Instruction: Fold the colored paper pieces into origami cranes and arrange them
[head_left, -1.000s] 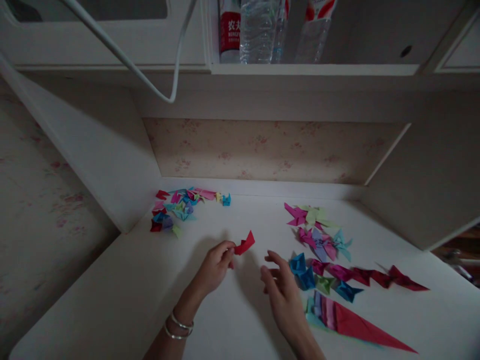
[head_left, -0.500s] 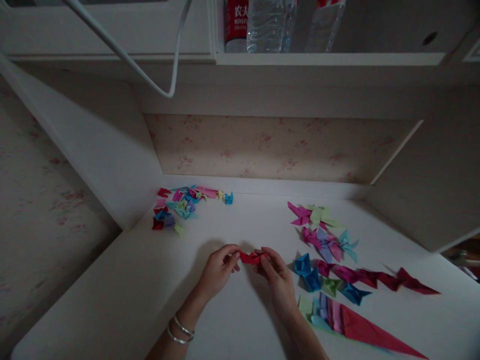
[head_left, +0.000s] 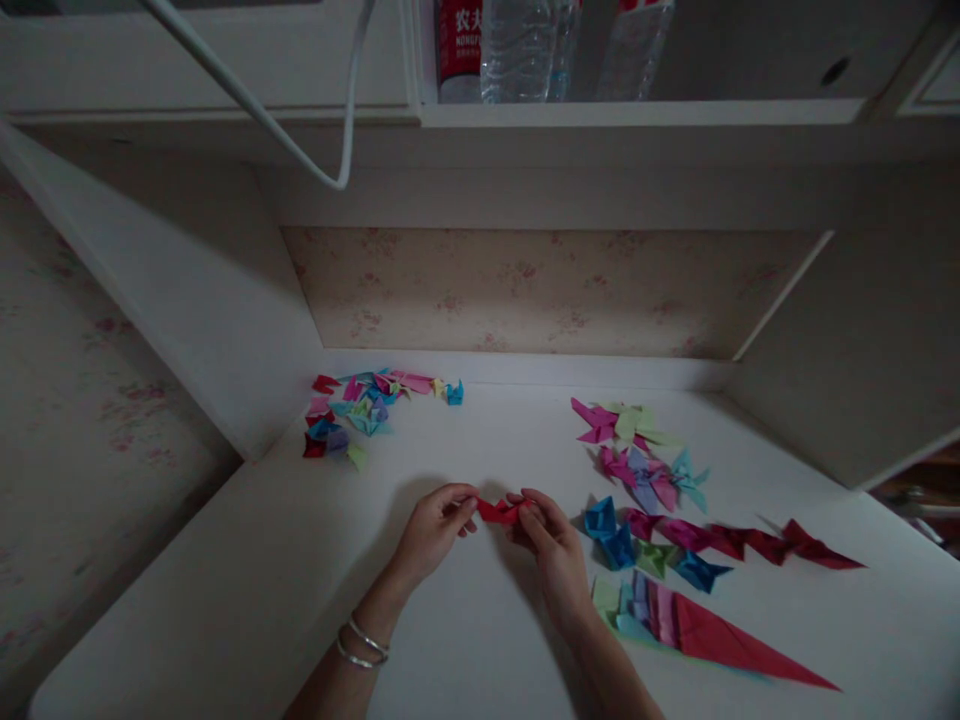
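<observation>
A small piece of folded red paper [head_left: 498, 513] is held up between both hands above the white desk [head_left: 465, 610]. My left hand [head_left: 436, 525] pinches its left end between thumb and fingertips. On the other end, my right hand [head_left: 545, 530] has its thumb in front and fingers behind, covering part of the paper. Close to my right hand lie blue folded paper pieces [head_left: 616, 540]. A row of dark red and magenta folded pieces [head_left: 731, 541] runs rightward from there.
Origami in several colours [head_left: 360, 405] is heaped at the back left. Pink, green and purple paper shapes [head_left: 637, 470] lie back right, and a fan of folded sheets [head_left: 720, 635] lies front right. Overhead, a white lamp arm [head_left: 300, 155] hangs before a shelf with water bottles [head_left: 517, 50].
My hands stay almost in place with the red paper, which is turned slightly. The whole view has shifted a little, so things on the right appear further left.
</observation>
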